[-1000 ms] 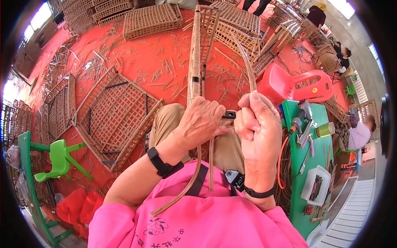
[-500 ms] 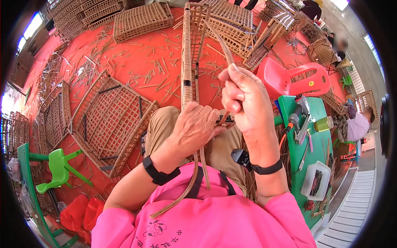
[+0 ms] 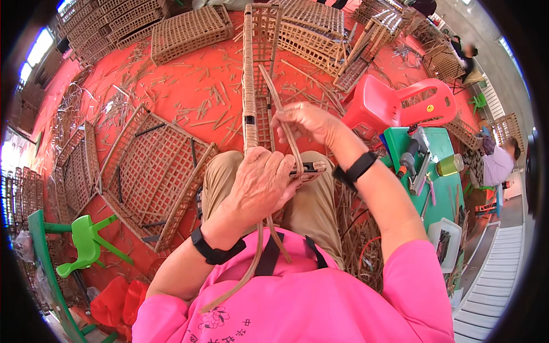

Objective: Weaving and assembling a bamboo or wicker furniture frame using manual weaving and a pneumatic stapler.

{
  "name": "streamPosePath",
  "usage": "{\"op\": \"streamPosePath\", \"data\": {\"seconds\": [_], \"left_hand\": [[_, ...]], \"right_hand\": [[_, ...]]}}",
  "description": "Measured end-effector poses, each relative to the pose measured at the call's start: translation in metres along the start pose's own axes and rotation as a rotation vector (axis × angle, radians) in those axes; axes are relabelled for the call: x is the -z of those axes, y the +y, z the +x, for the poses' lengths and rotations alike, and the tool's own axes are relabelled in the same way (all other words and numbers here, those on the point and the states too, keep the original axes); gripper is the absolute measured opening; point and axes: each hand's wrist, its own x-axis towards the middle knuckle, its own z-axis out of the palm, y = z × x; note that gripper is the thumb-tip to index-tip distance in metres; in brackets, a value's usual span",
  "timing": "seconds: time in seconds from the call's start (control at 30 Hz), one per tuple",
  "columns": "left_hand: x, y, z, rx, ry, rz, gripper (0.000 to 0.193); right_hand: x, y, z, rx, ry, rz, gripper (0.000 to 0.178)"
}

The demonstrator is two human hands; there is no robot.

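A long woven rattan frame (image 3: 249, 86) stands on edge between my knees, its near rail wrapped in flat tan strips with a short black gap. My left hand (image 3: 264, 176) is closed around the near end of that frame. Loose strip ends (image 3: 258, 251) hang below it toward my pink shirt. With thumb and fingers pinched, my right hand (image 3: 300, 123) holds a rattan strip (image 3: 275, 94), which runs from the frame's near corner up and away. A dark bare bar shows at that corner, just right of my left hand.
Flat woven panels (image 3: 154, 171) lie on the red floor at left, amid scattered strip offcuts. A green table (image 3: 446, 197) at right carries tools, a jar (image 3: 450, 165) and a white tray (image 3: 439, 243). A red plastic chair (image 3: 394, 103) stands behind it. Another person (image 3: 498, 163) sits far right.
My right hand has moved down and left, bringing the strip closer to the frame. My left hand keeps its hold at nearly the same place.
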Motion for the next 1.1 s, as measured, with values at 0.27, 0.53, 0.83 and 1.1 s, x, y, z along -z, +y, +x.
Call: {"op": "streamPosePath", "data": {"seconds": [0.27, 0.53, 0.83, 1.1], "left_hand": [[0.014, -0.002, 0.003, -0.025, -0.089, -0.072, 0.054], [0.023, -0.010, 0.020, -0.011, -0.290, -0.215, 0.045], [0.036, -0.016, 0.043, 0.198, -0.656, -0.331, 0.045], [0.023, -0.031, 0.072, 0.366, -0.935, -0.591, 0.053]], "right_hand": [[-0.013, 0.078, 0.013, 0.042, -0.225, 0.225, 0.016], [-0.009, 0.098, -0.011, 0.474, -0.064, -0.891, 0.031], [-0.044, 0.103, -0.102, 0.370, 0.829, 0.177, 0.027], [-0.127, 0.106, -0.139, 0.513, 0.730, 0.187, 0.022]]}}
